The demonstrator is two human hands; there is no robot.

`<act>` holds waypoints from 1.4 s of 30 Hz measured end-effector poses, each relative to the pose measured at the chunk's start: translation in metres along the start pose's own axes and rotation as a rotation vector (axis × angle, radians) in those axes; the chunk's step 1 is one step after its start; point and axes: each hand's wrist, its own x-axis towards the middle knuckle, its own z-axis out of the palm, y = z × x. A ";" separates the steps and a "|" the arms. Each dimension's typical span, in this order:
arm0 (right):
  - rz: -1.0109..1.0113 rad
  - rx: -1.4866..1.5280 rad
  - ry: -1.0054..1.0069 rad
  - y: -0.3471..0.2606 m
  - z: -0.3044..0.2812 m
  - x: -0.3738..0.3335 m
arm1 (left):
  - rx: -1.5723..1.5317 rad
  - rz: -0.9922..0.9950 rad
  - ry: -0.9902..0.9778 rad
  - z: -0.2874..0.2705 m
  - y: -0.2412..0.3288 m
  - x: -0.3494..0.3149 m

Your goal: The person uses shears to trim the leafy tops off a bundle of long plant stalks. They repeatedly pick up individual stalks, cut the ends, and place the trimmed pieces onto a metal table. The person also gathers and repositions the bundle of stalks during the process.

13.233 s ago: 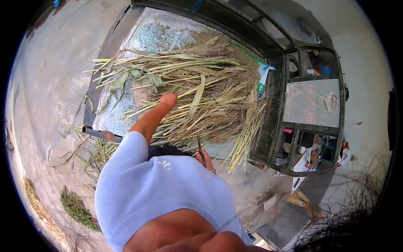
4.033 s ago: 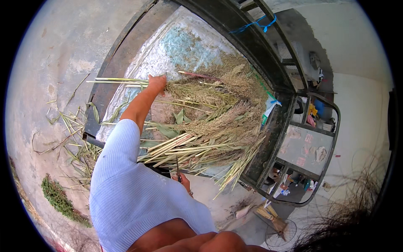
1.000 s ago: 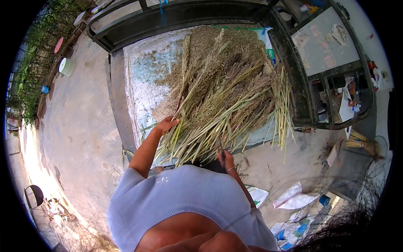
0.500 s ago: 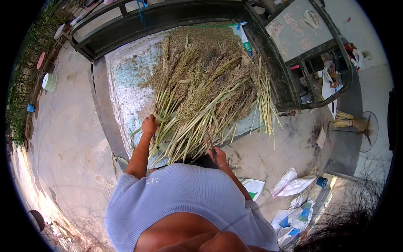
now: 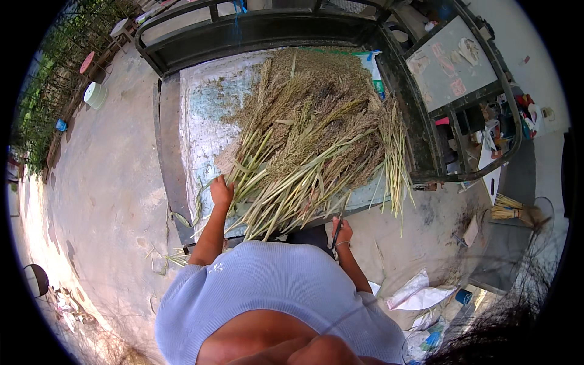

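A heap of cut grain stalks (image 5: 292,201) with brownish seed heads lies on a pale sheet (image 5: 201,115) in a dark metal truck bed, stems toward me. My left hand (image 5: 222,191) is at the left edge of the heap, over the sheet, its fingers partly spread with nothing visible in them. My right hand (image 5: 342,231) is closed around a dark-handled cutting tool (image 5: 334,240) at the near edge of the bed, right of the stem ends. The tool's narrow blade points away from me; its exact kind is unclear.
Dark metal rails (image 5: 255,33) border the bed at the back and right. A separate bunch of stalks (image 5: 398,170) hangs over the near right edge. White sacks (image 5: 420,292) and a blue cup (image 5: 463,297) are on the floor at right. A broom (image 5: 511,210) lies farther right.
My right hand has moved right with the cutting tool, away from the stems. My left hand has come away from a leaf at the heap's edge. The view has shifted.
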 end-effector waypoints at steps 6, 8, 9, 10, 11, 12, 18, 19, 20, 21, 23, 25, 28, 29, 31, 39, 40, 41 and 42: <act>-0.068 -0.016 0.002 0.033 -0.003 0.074 | 0.028 0.128 0.034 -0.012 0.025 -0.065; -0.084 -0.092 -0.081 0.046 -0.005 0.102 | 0.051 0.166 0.006 -0.002 0.050 -0.096; -0.089 -0.125 -0.118 0.053 -0.007 0.115 | 0.077 0.207 0.018 0.009 0.065 -0.113; -0.132 -0.079 -0.122 0.058 -0.009 0.125 | 0.052 0.191 -0.007 0.020 0.081 -0.128; -0.093 -0.050 -0.149 0.060 -0.013 0.132 | 0.022 0.182 -0.040 0.031 0.100 -0.144; -0.056 -0.029 -0.157 0.060 -0.022 0.142 | -0.009 0.164 -0.085 0.043 0.121 -0.157; -0.172 -0.089 -0.215 0.087 -0.080 0.193 | -0.119 0.130 -0.352 0.094 0.168 -0.195; -0.172 -0.071 -0.217 0.089 -0.090 0.201 | -0.103 0.066 -0.404 0.095 0.167 -0.189; -0.174 -0.050 -0.223 0.092 -0.100 0.207 | -0.249 0.019 -0.338 0.099 0.163 -0.185; -0.167 -0.048 -0.205 0.099 -0.109 0.214 | -0.136 0.139 -0.238 0.095 0.170 -0.179; -0.153 -0.048 -0.178 0.112 -0.128 0.221 | -0.091 0.096 -0.332 0.087 0.177 -0.166; -0.179 -0.048 -0.119 0.121 -0.145 0.228 | -0.188 0.095 -0.383 0.084 0.182 -0.156; -0.136 -0.083 -0.026 0.104 -0.183 0.218 | -0.181 0.157 -0.504 0.082 0.192 -0.152; -0.088 -0.057 -0.027 0.110 -0.187 0.207 | -0.191 0.176 -0.563 0.090 0.183 -0.151; 0.007 -0.015 0.023 0.127 -0.202 0.201 | -0.183 0.223 -0.653 0.108 0.195 -0.140; 0.045 0.007 0.307 0.176 -0.281 0.139 | -0.223 0.334 -0.757 0.172 0.193 -0.145; 0.048 -0.003 0.351 0.184 -0.295 0.140 | -0.201 0.314 -0.790 0.178 0.192 -0.143; 0.039 -0.004 0.415 0.192 -0.315 0.145 | -0.177 0.297 -0.823 0.184 0.195 -0.142; 0.014 0.012 0.460 0.194 -0.329 0.157 | -0.240 0.256 -0.804 0.185 0.188 -0.141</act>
